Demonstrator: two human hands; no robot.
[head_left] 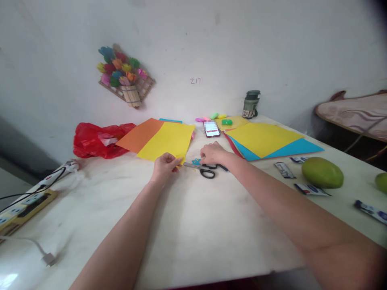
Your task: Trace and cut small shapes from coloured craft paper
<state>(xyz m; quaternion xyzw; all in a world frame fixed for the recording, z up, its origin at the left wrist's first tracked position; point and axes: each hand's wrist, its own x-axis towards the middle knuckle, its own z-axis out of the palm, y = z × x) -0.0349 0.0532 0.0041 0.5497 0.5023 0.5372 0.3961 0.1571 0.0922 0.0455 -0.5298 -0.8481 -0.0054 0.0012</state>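
My left hand (166,166) pinches a small piece of yellow paper (180,159) between thumb and fingers. It is just in front of a large yellow sheet (167,139). My right hand (212,152) reaches down with curled fingers beside small blue paper scraps (196,161). Its fingertips are partly hidden, so whether they grip a scrap is unclear. Black-handled scissors (207,173) lie on the table between the hands, blades pointing left. A dark pen-like item (223,168) lies beside the scissors, under the right wrist.
An orange sheet (139,135) and red plastic bag (96,141) lie left. Yellow (266,137) and blue sheets (298,149), a phone (211,129), highlighters (226,122) and a bottle (250,104) stand behind. Right: green fruit (322,173), small packets (284,170). Left edge: power strip (27,209).
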